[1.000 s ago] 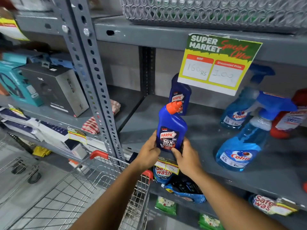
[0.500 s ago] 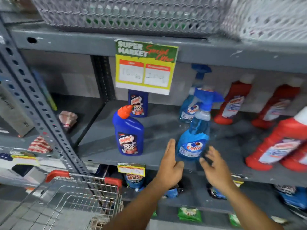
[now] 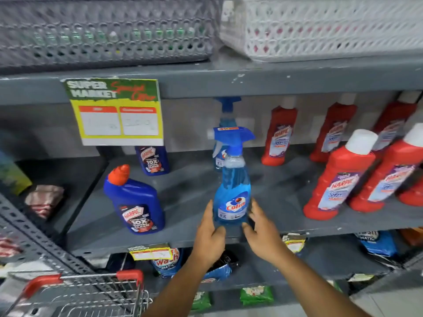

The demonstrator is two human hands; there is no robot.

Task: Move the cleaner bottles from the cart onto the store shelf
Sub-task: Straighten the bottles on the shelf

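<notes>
Colin spray bottle [image 3: 231, 191] stands upright near the shelf [image 3: 286, 227] front edge, between the open left hand [image 3: 209, 234] and right hand [image 3: 263, 232], whose grip brackets its base, fingers spread, seemingly just touching it. A careless nudge could tip it forward off the edge, or left of the grip into the blue Harpic bottle [image 3: 135, 202].

I see spray bottle [image 3: 231, 197] front-centre on shelf [image 3: 192, 232], second spray bottle [image 3: 225, 133] behind it. Harpic bottle [image 3: 135, 202] to its left, capped bottles [image 3: 338, 179] right. Cart [image 3: 77, 294] below-left.
</notes>
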